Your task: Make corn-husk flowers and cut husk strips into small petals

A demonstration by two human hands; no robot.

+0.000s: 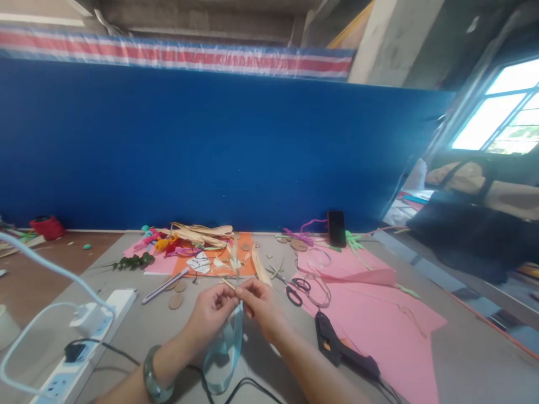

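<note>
My left hand point(214, 312) and my right hand point(257, 303) meet fingertip to fingertip above the grey table. Both are closed in a pinch at the upper end of a pale blue ribbon point(238, 336), which hangs below in a loop. A small bundle of pale, husk-like strips point(234, 257) stands up just beyond my fingers. Whether the ribbon goes around the bundle's base I cannot tell, since my fingertips hide the joint. A thin pale stick end point(228, 283) pokes out by my left fingers. Black-handled scissors point(295, 292) lie to the right of my right hand.
A black glue gun point(341, 348) rests on pink paper point(383, 325) at right. A white power strip point(90, 342) with cables occupies the left. Orange paper point(185, 264), a pen point(165, 286), wood slices point(176, 301) and a phone point(336, 228) lie before a blue partition point(219, 140).
</note>
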